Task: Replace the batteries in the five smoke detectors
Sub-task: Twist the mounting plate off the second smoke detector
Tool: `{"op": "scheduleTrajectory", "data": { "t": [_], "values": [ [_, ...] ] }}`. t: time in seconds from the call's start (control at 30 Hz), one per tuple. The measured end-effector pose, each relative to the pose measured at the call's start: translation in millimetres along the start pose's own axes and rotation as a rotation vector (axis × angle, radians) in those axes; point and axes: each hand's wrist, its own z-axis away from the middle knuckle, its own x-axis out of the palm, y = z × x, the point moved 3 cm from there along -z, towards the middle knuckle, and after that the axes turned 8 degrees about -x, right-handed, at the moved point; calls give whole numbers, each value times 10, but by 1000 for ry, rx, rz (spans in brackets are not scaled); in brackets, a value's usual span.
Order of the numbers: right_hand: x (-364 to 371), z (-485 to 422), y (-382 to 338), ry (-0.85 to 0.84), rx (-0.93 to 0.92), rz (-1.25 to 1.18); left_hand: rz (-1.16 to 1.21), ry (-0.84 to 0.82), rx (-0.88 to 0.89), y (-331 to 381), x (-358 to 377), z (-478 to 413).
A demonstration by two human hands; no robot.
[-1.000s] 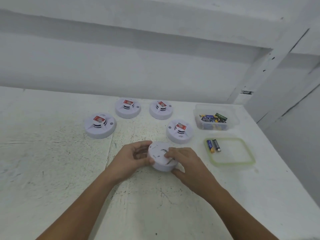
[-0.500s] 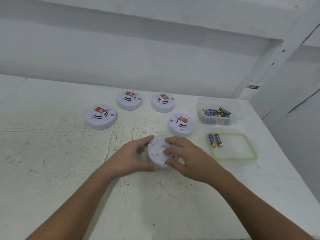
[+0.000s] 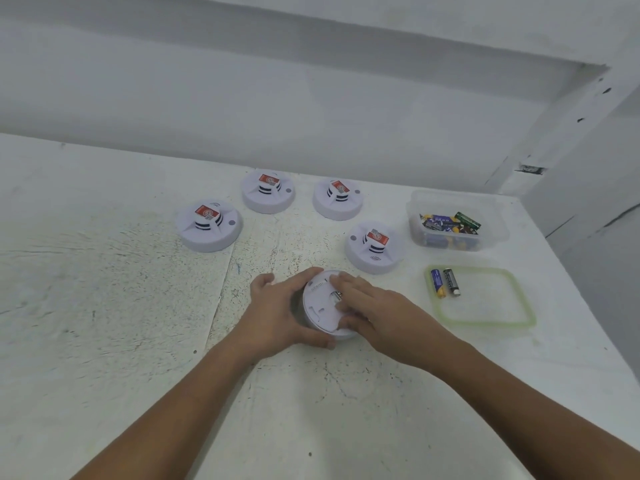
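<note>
A white smoke detector (image 3: 320, 306) lies upside down on the table in front of me. My left hand (image 3: 277, 313) grips its left rim, thumb at the near edge. My right hand (image 3: 374, 310) lies over its right half, fingers at the battery slot and thumb under the near rim. Several more detectors stand face up with red stickers: one at the left (image 3: 209, 224), two at the back (image 3: 268, 190) (image 3: 337, 198) and one at the right (image 3: 374, 247). Two batteries (image 3: 445, 283) lie in a green-rimmed lid (image 3: 485, 320).
A clear plastic tub (image 3: 457, 206) with several batteries stands at the back right, behind the lid. The white table (image 3: 104, 306) ends at a wall behind and drops off at the right edge.
Both hands have stayed on the upturned detector; my right fingers have shifted over its battery slot. The camera has tilted, so everything sits a little differently in view.
</note>
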Motion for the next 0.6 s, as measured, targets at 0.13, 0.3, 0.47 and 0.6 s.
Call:
{"op": "scheduleTrajectory", "data": {
  "t": [0.13, 0.3, 0.47, 0.6],
  "values": [
    [-17, -19, 12, -41, -4, -22, 13, -3, -1, 20, -11, 6],
    [0, -26, 61, 24, -38, -96, 8, -26, 9, 47, 1, 10],
    [-65, -55, 132, 12, -147, -46, -48, -29, 22, 40, 51, 27],
    [-149, -94, 135, -48, -227, 18, -49, -29, 20, 101, 58, 48]
  ]
}}
